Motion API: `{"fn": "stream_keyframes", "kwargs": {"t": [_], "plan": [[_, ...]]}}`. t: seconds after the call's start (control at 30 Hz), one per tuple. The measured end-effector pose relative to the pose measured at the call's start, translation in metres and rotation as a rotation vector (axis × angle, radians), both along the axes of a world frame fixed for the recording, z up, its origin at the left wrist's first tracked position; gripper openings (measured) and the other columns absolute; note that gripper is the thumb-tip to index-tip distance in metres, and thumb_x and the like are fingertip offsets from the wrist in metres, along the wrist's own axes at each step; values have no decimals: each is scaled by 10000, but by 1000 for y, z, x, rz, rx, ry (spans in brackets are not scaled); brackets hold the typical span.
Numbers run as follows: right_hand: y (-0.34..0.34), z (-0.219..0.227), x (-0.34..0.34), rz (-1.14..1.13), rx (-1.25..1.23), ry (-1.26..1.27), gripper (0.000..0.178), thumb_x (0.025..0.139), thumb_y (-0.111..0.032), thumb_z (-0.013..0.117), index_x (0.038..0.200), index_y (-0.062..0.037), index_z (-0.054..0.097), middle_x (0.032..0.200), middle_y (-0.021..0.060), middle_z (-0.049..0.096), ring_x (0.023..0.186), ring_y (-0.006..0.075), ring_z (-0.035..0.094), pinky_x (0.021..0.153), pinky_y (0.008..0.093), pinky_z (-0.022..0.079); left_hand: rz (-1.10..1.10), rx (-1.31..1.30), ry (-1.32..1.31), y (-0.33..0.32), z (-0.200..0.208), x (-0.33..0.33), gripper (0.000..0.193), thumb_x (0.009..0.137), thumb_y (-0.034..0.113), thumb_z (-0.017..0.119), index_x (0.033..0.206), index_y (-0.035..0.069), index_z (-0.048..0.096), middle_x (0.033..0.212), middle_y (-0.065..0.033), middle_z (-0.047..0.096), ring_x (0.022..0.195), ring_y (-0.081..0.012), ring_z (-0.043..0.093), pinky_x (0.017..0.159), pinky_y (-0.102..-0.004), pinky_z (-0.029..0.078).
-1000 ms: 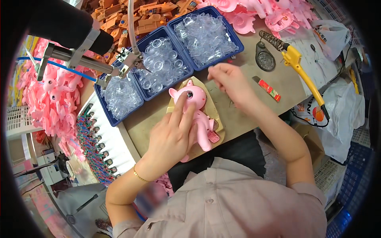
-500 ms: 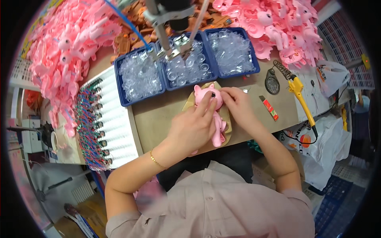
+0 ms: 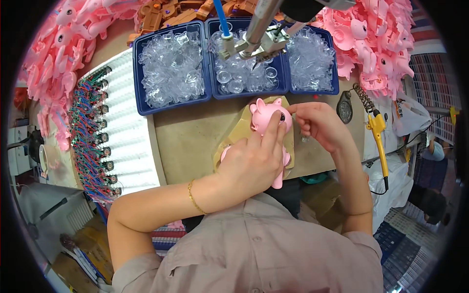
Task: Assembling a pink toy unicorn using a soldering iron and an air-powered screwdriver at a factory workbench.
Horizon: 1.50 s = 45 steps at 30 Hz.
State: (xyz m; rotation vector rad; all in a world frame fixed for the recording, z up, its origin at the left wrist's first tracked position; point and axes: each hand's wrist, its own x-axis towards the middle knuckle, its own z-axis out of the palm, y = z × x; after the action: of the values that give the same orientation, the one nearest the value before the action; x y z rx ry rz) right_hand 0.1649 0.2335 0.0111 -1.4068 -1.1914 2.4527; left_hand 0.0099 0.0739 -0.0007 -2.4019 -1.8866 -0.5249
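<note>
A pink toy animal (image 3: 266, 118) with pointed ears and a dark eye lies on its back in a yellowish holding block (image 3: 229, 141) on the table in front of me. My left hand (image 3: 251, 163) lies over its body, with the index and middle fingers stretched flat onto the head beside the eye. The palm hides much of the body; a pink leg (image 3: 278, 180) sticks out below. To the right of the head, my right hand (image 3: 317, 119) is closed, its index fingertip at the head's edge. Whatever its fingers may pinch is too small to make out.
Blue trays (image 3: 211, 63) of clear plastic parts stand behind the block, under a metal machine head (image 3: 264, 41). Wired parts (image 3: 93, 136) line a white ribbed sheet (image 3: 129, 127) at left. Pink toy pieces (image 3: 373, 46) are heaped on both sides. A yellow-handled soldering iron (image 3: 377, 129) stands at right.
The view has shifted, bringing the toy and trays closer. My left fingers, spread before, now lie closer together on the head. My right hand stays at the head's right edge, its fingers more curled.
</note>
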Motion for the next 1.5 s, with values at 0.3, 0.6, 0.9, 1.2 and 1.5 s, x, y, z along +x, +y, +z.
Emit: {"fn": "stream_keyframes", "kwargs": {"t": [0.3, 0.6, 0.9, 1.2, 1.5], "plan": [[-17, -7, 5, -85, 92, 83, 307, 909, -111, 552, 1169, 38, 616, 700, -36, 479, 596, 35, 405, 510, 183, 309, 3, 21, -71, 2, -2, -1, 508, 756, 272, 608, 1135, -67, 621, 1273, -230, 551, 619, -142, 552, 453, -249, 442], [-19, -7, -6, 102, 472, -50, 254, 939, -126, 540, 1125, 13, 641, 765, -14, 546, 589, 26, 437, 502, 181, 332, -10, 16, -102, 3, 4, -4, 500, 781, 274, 597, 1137, -77, 615, 1254, -242, 554, 717, -161, 560, 528, -259, 458], [-29, -3, -63, 252, 1195, -139, 186, 876, -122, 636, 964, 36, 676, 750, 33, 636, 709, 82, 568, 640, 222, 451, -21, 38, -275, -13, -6, -6, 255, 806, 208, 569, 962, 36, 674, 1199, -157, 577, 794, -170, 530, 623, -275, 439], [-18, -9, -75, 406, 1058, -186, 175, 865, -129, 651, 891, 42, 679, 758, 27, 644, 705, 72, 553, 634, 234, 450, 37, 65, -240, -14, -9, -6, 245, 767, 213, 604, 949, 74, 691, 1173, -134, 604, 770, -165, 551, 567, -264, 456], [-19, -28, -58, -9, 918, -22, 189, 906, -153, 603, 891, 22, 673, 691, 33, 592, 598, 78, 496, 539, 234, 371, -5, 68, -220, -10, -5, -6, 337, 759, 200, 628, 1018, -12, 669, 1215, -160, 595, 719, -187, 568, 533, -268, 492]]}}
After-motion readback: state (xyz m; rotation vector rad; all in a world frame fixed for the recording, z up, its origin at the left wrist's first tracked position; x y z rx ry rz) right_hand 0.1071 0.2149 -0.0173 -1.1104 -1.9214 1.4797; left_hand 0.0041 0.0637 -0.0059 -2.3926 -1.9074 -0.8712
